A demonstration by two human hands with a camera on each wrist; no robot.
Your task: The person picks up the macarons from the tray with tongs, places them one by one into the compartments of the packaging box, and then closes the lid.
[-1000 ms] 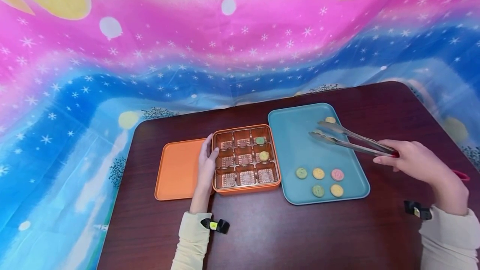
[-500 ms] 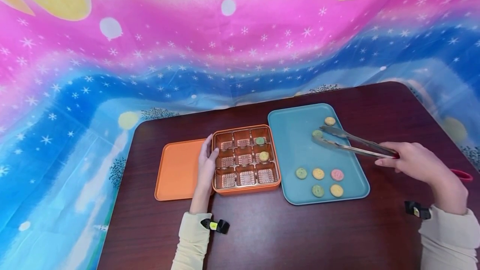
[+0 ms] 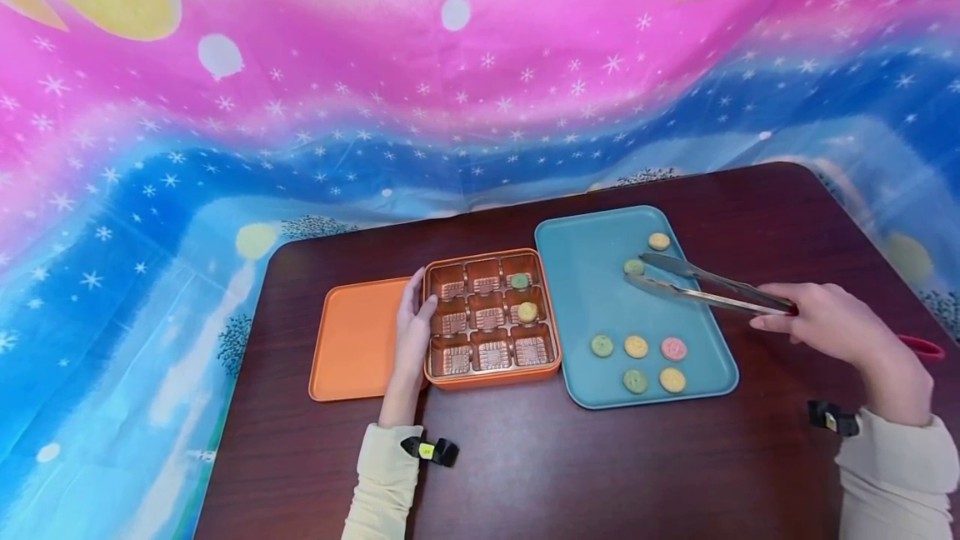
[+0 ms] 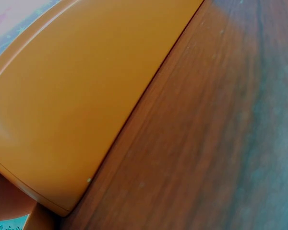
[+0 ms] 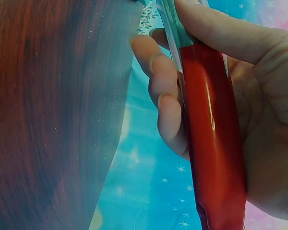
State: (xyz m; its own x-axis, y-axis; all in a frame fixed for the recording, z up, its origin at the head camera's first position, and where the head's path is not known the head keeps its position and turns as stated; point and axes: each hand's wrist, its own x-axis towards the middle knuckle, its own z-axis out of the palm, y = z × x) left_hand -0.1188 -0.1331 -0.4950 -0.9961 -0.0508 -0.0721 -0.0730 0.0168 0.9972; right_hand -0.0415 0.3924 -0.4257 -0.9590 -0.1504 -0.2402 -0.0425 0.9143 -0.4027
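The right hand (image 3: 832,322) is wrapped around the red handle (image 5: 211,134) of the metal tongs (image 3: 723,301), thumb opposing the fingers. The tong tips stand apart at either side of a green cookie (image 3: 633,267) on the blue tray (image 3: 585,290); contact cannot be determined. The left hand (image 3: 412,338) holds the left wall of the orange box (image 3: 495,380), fingers extended outside, thumb over the rim.

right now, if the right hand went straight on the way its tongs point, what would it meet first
Likely the green cookie on the teal tray: it appears between the tips of the tongs in the right hand, though touch and height are unclear.
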